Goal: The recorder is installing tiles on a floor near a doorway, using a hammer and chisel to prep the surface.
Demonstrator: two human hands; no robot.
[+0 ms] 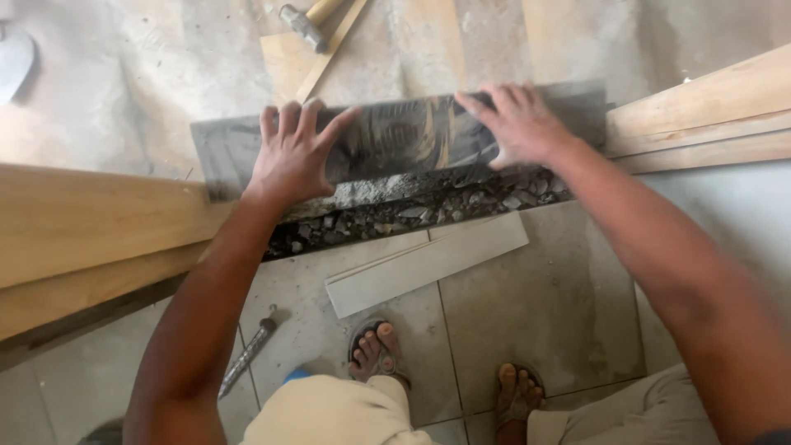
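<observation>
Seen from the head camera, a person bends over a dark glossy tile (412,136) and presses it down with both palms. The left hand (292,156) lies flat on the tile's left part, fingers spread, its grip apart and clamped on nothing. The right hand (515,124) lies flat on the right part, its grip equally apart.

The tile rests on a bed of grey mortar and rubble (395,210) that fills a trench just below the tile's near edge. A pale tile strip (424,264) lies loose on the tiled floor (544,305) nearer the sandalled feet. A chisel (247,350) lies down-left of the tile, a hammer (305,23) beyond its far edge, and wooden boards (91,231) flank both ends.

Uneven pressure from the two palms could rock the tile on the lumpy bed, leaving it tilted or cracked; loose rubble could keep it from seating.
</observation>
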